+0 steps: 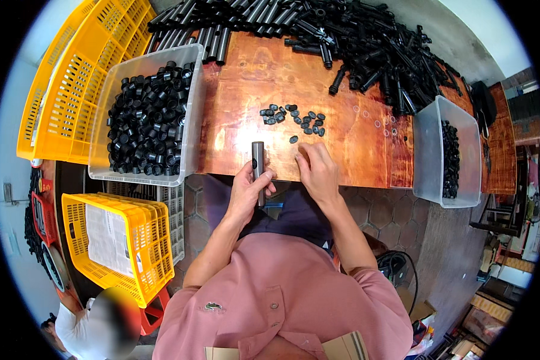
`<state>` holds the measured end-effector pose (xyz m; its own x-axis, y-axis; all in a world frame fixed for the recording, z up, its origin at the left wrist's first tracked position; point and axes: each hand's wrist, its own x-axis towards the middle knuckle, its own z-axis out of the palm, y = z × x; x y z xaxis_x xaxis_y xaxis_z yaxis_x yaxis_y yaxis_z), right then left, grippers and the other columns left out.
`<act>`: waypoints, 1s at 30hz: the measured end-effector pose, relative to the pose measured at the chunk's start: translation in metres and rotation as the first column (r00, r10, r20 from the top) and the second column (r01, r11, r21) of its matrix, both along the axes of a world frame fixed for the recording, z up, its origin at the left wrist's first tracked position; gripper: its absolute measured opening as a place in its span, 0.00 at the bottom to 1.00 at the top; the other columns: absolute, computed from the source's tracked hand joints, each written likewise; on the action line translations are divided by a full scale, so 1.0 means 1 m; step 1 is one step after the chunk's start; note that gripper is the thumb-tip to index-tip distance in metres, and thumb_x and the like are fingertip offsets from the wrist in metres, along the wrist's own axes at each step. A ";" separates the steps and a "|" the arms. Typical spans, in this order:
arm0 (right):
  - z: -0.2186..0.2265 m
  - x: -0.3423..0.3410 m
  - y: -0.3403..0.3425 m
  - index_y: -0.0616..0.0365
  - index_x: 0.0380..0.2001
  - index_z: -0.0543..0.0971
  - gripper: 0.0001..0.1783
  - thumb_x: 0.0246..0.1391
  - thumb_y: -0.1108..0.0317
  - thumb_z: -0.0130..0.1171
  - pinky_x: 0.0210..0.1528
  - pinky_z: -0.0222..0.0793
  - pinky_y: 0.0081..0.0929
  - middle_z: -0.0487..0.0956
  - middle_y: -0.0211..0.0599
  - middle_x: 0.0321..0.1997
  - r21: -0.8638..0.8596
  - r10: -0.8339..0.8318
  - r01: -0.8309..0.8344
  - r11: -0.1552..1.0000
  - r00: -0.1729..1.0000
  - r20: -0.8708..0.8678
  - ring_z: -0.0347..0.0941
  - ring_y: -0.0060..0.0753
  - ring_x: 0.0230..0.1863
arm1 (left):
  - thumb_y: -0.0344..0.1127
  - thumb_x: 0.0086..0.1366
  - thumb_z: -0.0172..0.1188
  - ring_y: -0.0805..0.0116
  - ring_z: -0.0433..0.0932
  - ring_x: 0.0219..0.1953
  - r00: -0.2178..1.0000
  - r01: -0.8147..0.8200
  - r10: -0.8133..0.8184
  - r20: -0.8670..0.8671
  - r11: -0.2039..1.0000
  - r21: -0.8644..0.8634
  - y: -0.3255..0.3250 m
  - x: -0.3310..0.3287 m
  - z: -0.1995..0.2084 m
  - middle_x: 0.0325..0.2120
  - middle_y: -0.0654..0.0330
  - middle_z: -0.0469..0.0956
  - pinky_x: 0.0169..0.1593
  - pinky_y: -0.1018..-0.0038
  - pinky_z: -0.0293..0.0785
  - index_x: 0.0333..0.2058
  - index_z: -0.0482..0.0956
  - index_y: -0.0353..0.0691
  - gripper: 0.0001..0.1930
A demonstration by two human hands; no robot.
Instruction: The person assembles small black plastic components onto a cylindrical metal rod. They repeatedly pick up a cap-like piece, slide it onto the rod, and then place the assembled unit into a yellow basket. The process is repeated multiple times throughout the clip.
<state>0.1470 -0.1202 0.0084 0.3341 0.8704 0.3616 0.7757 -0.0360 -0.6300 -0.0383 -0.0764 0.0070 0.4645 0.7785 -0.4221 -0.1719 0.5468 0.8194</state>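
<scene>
Pink shirt [264, 264] cloth lies closest. Beyond it, the left hand [244, 191] grips a smooth, dark grey tube [258, 155], marked by a black spot, at the front edge of the table [240, 102]. The right hand [318, 175] curls near small black oval pieces [297, 120]; whether it pinches one, I cannot tell. Left, one clear bin [189, 123] holds black caps [147, 123]; right, another clear tub [429, 141] holds small black parts [450, 161]. Paper [108, 240] lines a yellow crate [153, 240].
</scene>
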 end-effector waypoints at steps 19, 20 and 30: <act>0.010 -0.007 -0.023 0.67 0.42 0.82 0.12 0.61 0.69 0.60 0.27 0.66 0.17 0.81 0.28 0.31 -0.221 0.010 -0.411 0.884 0.491 -0.871 0.70 0.15 0.25 | 0.27 0.63 0.64 0.79 0.76 0.27 1.000 0.013 -0.009 -0.028 0.994 0.113 0.002 0.011 0.017 0.32 0.63 0.79 0.31 0.82 0.72 0.53 0.72 0.35 0.20; 0.008 -0.008 -0.024 0.65 0.42 0.82 0.11 0.61 0.68 0.60 0.26 0.64 0.15 0.81 0.26 0.30 -0.206 0.016 -0.414 0.887 0.472 -0.881 0.68 0.13 0.24 | 0.26 0.63 0.64 0.79 0.76 0.28 1.000 0.018 -0.016 -0.018 0.995 0.102 0.002 0.012 0.016 0.33 0.63 0.79 0.32 0.82 0.72 0.53 0.72 0.35 0.20; 0.010 -0.013 -0.027 0.65 0.41 0.81 0.10 0.58 0.71 0.63 0.26 0.65 0.16 0.82 0.27 0.31 -0.222 -0.005 -0.347 0.911 0.528 -0.849 0.68 0.13 0.23 | 0.26 0.62 0.65 0.78 0.76 0.28 0.997 0.068 -0.070 0.024 0.995 0.066 0.004 0.012 0.014 0.31 0.64 0.79 0.33 0.80 0.73 0.54 0.72 0.35 0.22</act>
